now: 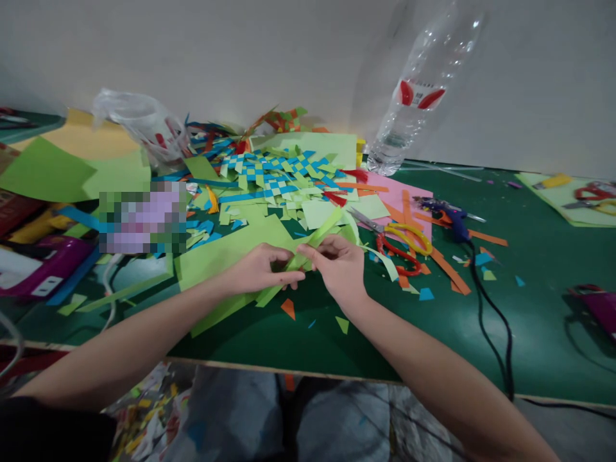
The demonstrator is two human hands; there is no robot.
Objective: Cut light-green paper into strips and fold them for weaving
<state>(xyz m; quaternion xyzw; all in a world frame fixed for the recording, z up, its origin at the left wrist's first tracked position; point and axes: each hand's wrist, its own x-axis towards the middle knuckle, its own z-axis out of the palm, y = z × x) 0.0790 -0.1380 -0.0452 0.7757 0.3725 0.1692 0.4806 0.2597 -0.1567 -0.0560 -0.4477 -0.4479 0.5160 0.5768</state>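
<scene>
Light green paper strips (323,230) are held between my two hands above the front of the green table. My left hand (264,269) pinches the strips from the left, thumb and fingers closed on them. My right hand (339,263) grips them from the right, its thumb and index finger pressed together. One strip curls out past my right hand toward the scissors. A green paper sheet (231,256) lies under and beside my left hand. Red and yellow scissors (402,240) rest right of my right hand. Woven blue and green paper pieces (289,170) are heaped behind my hands.
A clear plastic bottle (416,96) stands at the back. A blue glue gun (450,218) lies on the right, its black cord running over the front edge. A plastic-wrapped cup (149,128) stands back left. Orange paper strips (450,269) and scraps are scattered about.
</scene>
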